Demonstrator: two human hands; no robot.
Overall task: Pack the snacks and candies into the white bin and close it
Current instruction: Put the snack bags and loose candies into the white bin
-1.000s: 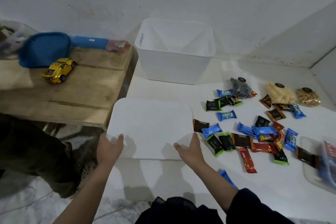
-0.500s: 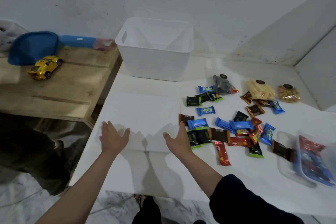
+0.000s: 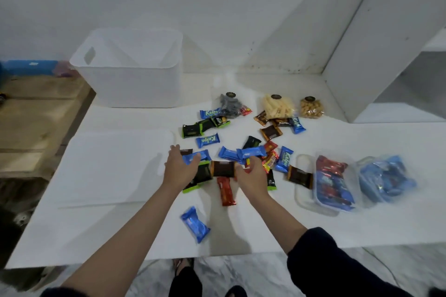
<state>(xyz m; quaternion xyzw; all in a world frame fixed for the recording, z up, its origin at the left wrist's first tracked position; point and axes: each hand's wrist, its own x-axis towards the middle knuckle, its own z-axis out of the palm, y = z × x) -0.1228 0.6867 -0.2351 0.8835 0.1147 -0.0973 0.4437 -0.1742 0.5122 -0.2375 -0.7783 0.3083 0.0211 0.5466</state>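
Note:
The white bin stands open and empty-looking at the back left of the white table. Its flat white lid lies in front of it. Several wrapped candies in blue, black, brown and red are scattered to the right of the lid. My left hand reaches over a blue candy with its fingers spread. My right hand curls its fingers around a red candy in the pile. Three clear snack bags lie at the back: grey, yellow sticks, nuts.
A clear tub and a clear bag of wrapped sweets lie at the right. One blue candy lies near the table's front edge. A wooden bench adjoins the table's left side; a white block stands back right.
Both hands have left the lid and moved right to the candy pile. The right hand has closed on a red candy. The view has swung right.

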